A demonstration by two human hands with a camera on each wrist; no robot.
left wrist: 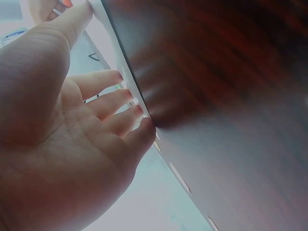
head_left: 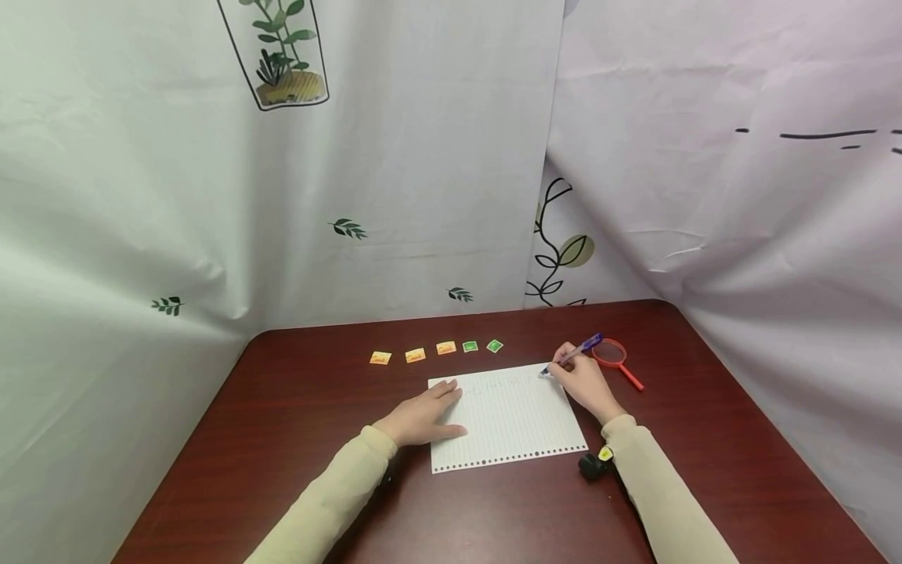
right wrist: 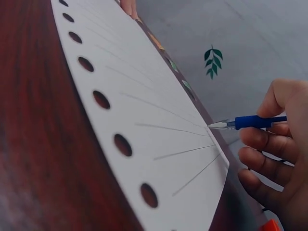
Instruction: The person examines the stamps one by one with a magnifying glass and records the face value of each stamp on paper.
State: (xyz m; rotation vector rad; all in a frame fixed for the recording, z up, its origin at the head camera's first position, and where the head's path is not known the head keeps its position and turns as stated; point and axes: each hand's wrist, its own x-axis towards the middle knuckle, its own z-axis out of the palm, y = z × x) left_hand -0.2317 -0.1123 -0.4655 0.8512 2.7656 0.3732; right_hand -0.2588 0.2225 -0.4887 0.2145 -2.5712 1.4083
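A lined sheet of loose-leaf paper (head_left: pixel 507 423) lies on the table, its row of punched holes toward the person. Faint pen marks run along its far edge. My right hand (head_left: pixel 582 382) pinches a blue pen (head_left: pixel 574 353), whose tip meets the paper near the far right corner. In the right wrist view the pen's blue grip (right wrist: pixel 252 122) sits between thumb and fingers. My left hand (head_left: pixel 423 417) rests flat on the sheet's left edge, fingers extended and thumb apart. The left wrist view shows the left palm (left wrist: pixel 72 130) with its fingertips at the table surface.
Beyond the paper, orange cards (head_left: pixel 415 356) and green cards (head_left: pixel 470 346) lie in a row on the dark red table (head_left: pixel 296 439). A red magnifying glass (head_left: pixel 610 353) lies right of the right hand. A printed white curtain (head_left: pixel 423 157) hangs behind the table.
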